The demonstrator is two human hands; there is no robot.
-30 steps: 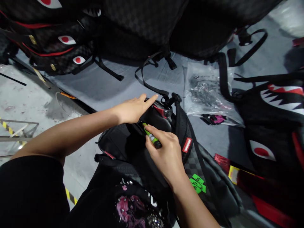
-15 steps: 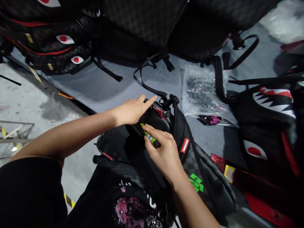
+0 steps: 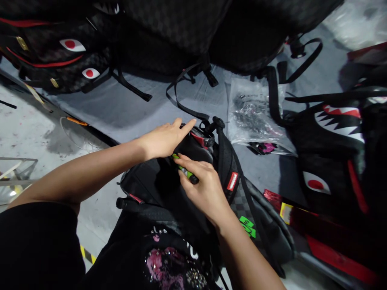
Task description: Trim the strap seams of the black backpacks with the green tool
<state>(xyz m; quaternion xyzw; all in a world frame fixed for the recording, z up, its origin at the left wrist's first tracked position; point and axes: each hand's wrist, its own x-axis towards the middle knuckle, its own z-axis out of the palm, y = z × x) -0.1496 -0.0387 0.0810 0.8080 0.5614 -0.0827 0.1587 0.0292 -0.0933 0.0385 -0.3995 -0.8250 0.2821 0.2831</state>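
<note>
A black backpack (image 3: 145, 181) with checkered panels, red trim and a red label patch lies in front of me, against my body. My left hand (image 3: 167, 139) rests on its upper part, fingers stretched out and partly spread. Gripped in my right hand (image 3: 202, 181) is a slim green tool with a black end (image 3: 186, 172); its kind is not clear. The tool's far tip is at the backpack's black fabric, close below my left palm, and cannot be made out. A green sticker (image 3: 248, 226) marks the backpack's side.
Shark-face backpacks (image 3: 57, 52) are piled at the back left; another (image 3: 335, 153) lies at right. A clear plastic bag (image 3: 256, 112) of dark parts sits on the grey cloth-covered table (image 3: 99, 102). Loose straps (image 3: 181, 102) trail near my hands. Red film (image 3: 335, 253) lies lower right.
The whole view has shifted slightly, so things appear a little farther left. Both hands keep nearly the same places on the backpack, the green tool still held in my right hand.
</note>
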